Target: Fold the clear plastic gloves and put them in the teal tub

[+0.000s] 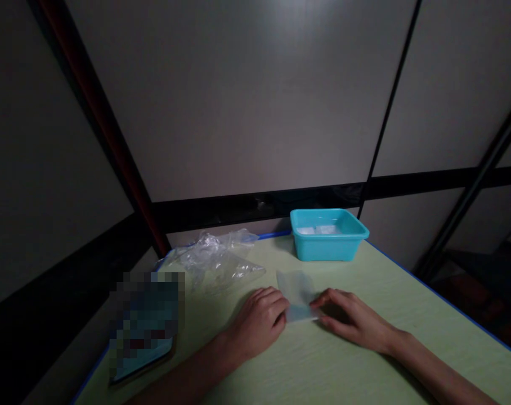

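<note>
Left hand, fingers curled at the near left corner of a translucent sheet; whether they pinch it, I can't tell! Right hand, thumb and forefinger parted in an arch, tips at the sheet's right edge. The sheet lies between them on the pale green worktop. Beyond it, a turquoise basin with whitish pieces inside! Crumpled clear plastic sprawls to the left, a pixelated item nearer the edge.
</note>
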The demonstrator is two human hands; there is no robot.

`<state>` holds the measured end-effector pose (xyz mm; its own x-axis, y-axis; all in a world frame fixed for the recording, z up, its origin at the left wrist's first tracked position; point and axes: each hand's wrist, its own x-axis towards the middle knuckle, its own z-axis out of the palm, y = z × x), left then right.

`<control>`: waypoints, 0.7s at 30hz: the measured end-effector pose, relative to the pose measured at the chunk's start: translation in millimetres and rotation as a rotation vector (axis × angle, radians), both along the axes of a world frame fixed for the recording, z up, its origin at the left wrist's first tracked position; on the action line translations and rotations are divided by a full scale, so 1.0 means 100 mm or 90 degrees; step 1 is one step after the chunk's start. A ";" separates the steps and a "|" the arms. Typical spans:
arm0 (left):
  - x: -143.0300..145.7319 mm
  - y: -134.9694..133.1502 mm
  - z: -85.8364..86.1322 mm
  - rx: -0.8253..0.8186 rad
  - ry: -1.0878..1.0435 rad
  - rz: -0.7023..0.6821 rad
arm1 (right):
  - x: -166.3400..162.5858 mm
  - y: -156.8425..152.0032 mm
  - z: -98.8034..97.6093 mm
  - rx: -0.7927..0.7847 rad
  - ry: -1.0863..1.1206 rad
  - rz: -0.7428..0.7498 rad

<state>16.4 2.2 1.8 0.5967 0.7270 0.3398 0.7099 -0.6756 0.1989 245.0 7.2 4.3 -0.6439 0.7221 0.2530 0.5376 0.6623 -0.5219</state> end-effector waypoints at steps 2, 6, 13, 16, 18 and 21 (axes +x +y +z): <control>0.00 0.03 -0.02 0.006 -0.014 -0.002 | 0.00 0.03 -0.01 0.002 0.003 0.029; 0.01 0.04 -0.02 -0.017 -0.050 -0.003 | -0.04 0.08 0.01 0.011 0.012 0.076; 0.05 0.15 -0.03 -0.211 -0.294 0.094 | -0.18 0.30 0.02 -0.103 0.077 -0.049; 0.06 0.27 -0.07 -0.327 -0.410 0.145 | -0.25 0.48 0.00 -0.185 0.101 -0.092; 0.06 0.33 -0.09 -0.352 -0.431 0.151 | -0.29 0.59 -0.03 -0.205 0.098 -0.117; 0.06 0.37 -0.10 -0.371 -0.460 0.170 | -0.34 0.67 -0.06 -0.211 0.089 -0.165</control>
<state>22.1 38.8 -8.4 0.1759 0.9790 0.1025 0.4005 -0.1663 0.9011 210.5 74.0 -1.6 -0.4074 0.9117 0.0522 0.5723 0.2995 -0.7634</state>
